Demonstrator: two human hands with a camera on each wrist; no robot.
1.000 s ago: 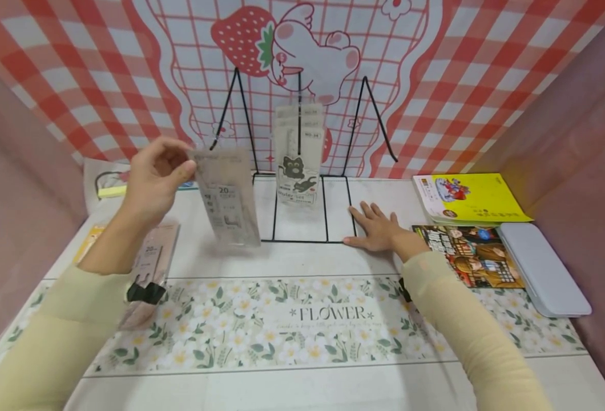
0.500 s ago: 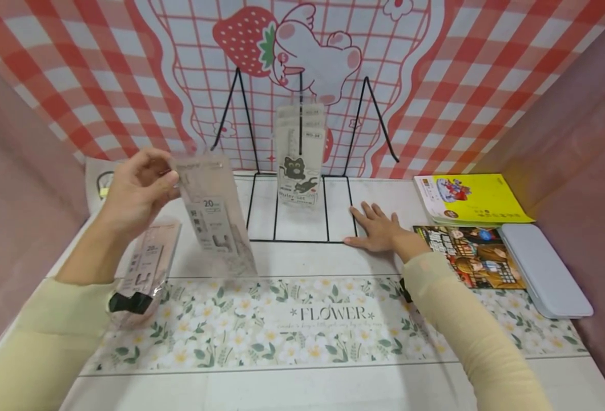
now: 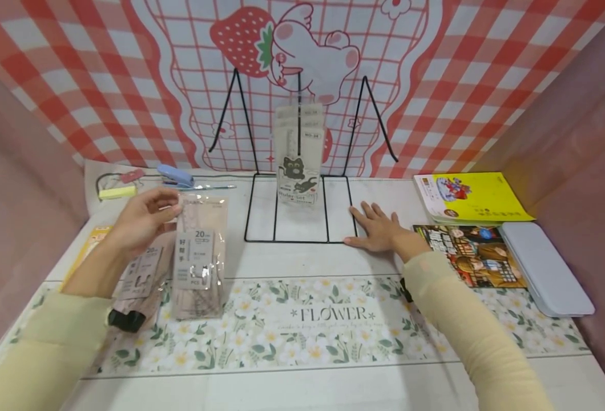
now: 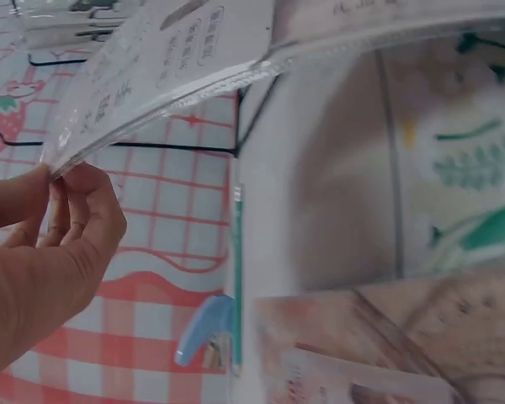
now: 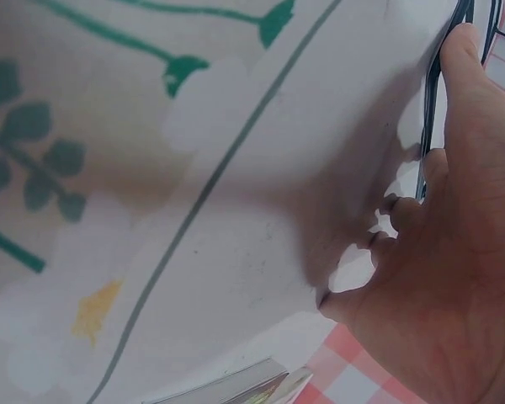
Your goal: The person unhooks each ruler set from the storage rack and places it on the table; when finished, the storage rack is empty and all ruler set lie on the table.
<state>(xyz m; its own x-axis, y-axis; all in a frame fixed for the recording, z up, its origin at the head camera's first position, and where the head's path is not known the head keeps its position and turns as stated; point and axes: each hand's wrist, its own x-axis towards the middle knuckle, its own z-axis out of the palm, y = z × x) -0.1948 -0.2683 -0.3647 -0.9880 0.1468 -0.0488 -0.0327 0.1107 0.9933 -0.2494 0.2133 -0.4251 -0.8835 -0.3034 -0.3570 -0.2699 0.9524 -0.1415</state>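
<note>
My left hand point(image 3: 148, 220) pinches the top left corner of a clear ruler set packet point(image 3: 200, 257) with a grey "20" label. The packet is over the floral strip beside a similar packet point(image 3: 140, 271), partly hidden by my left arm. In the left wrist view, thumb and fingers grip the edge of the ruler set packet point(image 4: 168, 67), which stands off the table. My right hand point(image 3: 376, 228) rests with spread fingers at the right edge of a black wire display rack point(image 3: 302, 241). Several cat-printed ruler set packets point(image 3: 299, 165) hang on its middle hook; both side hooks are bare.
A blue stapler point(image 3: 176, 176), a pen point(image 3: 212, 187) and a yellow highlighter point(image 3: 117, 192) lie at the back left. On the right are a yellow book point(image 3: 479, 197), a comic-covered book point(image 3: 472, 257) and a pale grey case point(image 3: 546, 268). A checked cloth point(image 3: 487, 85) hangs behind.
My left hand has carried the ruler set packet leftward, down and towards me, away from the rack's left hook. The stapler and pen have come into view. My right hand has stayed still.
</note>
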